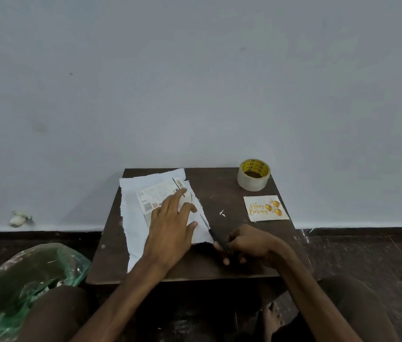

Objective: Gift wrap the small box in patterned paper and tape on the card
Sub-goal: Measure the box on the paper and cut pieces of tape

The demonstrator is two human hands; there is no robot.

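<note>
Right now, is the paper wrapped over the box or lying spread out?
Spread out: the paper lies open under the box, whose printed top shows bare.

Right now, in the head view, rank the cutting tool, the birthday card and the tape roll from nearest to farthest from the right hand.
1. Cutting tool: in the grip of the right hand, blade at the right edge of the paper.
2. Birthday card: flat on the table, just beyond the hand.
3. Tape roll: back right corner, beyond the card.
</note>
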